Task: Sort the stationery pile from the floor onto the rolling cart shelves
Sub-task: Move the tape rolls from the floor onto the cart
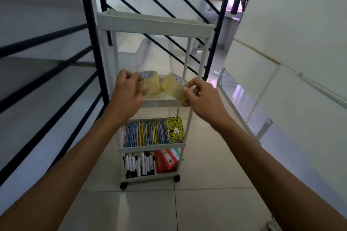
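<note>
A white rolling cart (155,24) stands on the tiled floor ahead. My left hand (127,90) grips one yellowish roll of clear tape (152,84), and my right hand (199,95) pinches a second roll (172,85). Both rolls hover just over the cart's second shelf (161,102). The third shelf holds several patterned pencils (144,133) and a yellow-and-black notebook (174,129). On the bottom shelf lie several black-and-white markers (139,165) beside red packets (165,159).
A black stair railing (90,47) runs along the left and behind the cart. A white wall (293,43) rises on the right, with a glass panel (242,99) and its metal bracket low beside it. Tiled floor (169,208) stretches between me and the cart.
</note>
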